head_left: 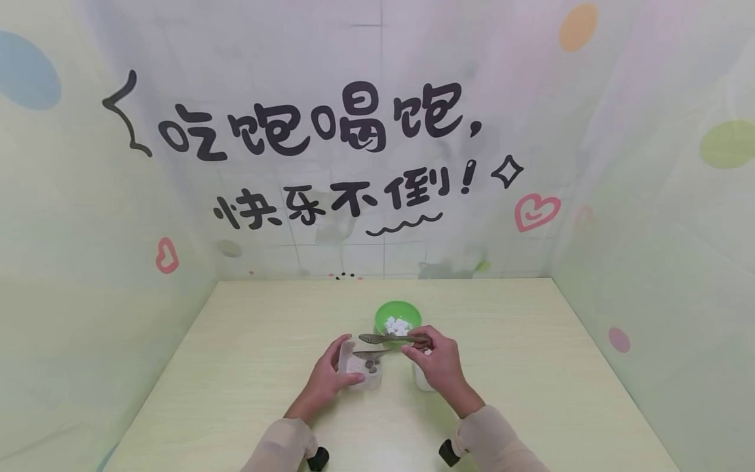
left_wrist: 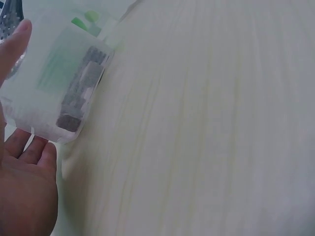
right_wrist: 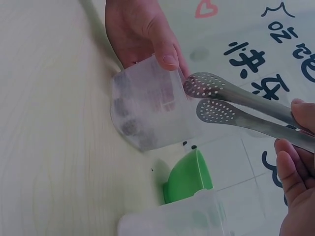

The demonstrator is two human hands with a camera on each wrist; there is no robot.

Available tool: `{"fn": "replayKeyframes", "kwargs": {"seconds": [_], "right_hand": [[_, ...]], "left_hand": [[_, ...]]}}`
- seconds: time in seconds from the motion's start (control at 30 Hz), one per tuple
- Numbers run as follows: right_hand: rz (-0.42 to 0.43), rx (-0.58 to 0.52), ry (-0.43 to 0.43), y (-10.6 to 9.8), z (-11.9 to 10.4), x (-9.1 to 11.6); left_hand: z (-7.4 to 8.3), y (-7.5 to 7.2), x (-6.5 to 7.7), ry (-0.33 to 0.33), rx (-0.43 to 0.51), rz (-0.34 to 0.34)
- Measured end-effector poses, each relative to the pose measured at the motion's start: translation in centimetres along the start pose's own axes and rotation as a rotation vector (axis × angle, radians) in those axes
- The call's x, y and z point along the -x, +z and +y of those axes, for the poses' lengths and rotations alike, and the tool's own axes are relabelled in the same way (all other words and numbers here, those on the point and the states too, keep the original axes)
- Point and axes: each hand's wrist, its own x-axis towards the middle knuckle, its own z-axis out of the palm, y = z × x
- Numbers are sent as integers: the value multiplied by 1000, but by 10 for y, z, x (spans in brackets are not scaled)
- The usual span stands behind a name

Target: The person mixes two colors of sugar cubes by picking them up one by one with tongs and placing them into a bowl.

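Note:
My left hand (head_left: 327,377) grips a translucent plastic container (head_left: 367,383), tilted, with the thumb on one side and fingers on the other. Several dark cubes (left_wrist: 81,91) lie along the container's lower side. In my right hand (head_left: 444,367) is a pair of metal tongs (right_wrist: 251,101), pinched between thumb and fingers. Their perforated tips stand slightly apart at the container's mouth, with nothing visible between them. Behind the hands sits a green bowl (head_left: 388,310) holding several white cubes (head_left: 396,325). A second translucent container (right_wrist: 167,216) stands below my right hand, partly hidden by it in the head view.
The pale wooden table (head_left: 265,328) extends on both sides of the hands. A printed curtain (head_left: 295,59) with black lettering and coloured shapes encloses its back and sides.

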Motion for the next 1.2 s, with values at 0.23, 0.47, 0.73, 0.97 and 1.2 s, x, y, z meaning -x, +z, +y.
{"fn": "replayKeyframes", "kwargs": {"seconds": [0.23, 0.47, 0.73, 0.97, 1.2], "right_hand": [[-79, 9, 48, 6, -1, -1], [-141, 1, 86, 10, -1, -1], [-190, 44, 97, 15, 2, -3], [-244, 105, 99, 20, 6, -4], [-262, 126, 101, 21, 8, -6]], "left_hand": [[1, 1, 1, 4, 35, 9], [-2, 1, 0, 23, 38, -1], [-2, 2, 0, 20, 22, 2], [-3, 1, -1, 15, 9, 9], [-1, 1, 0, -3, 9, 17]]}}
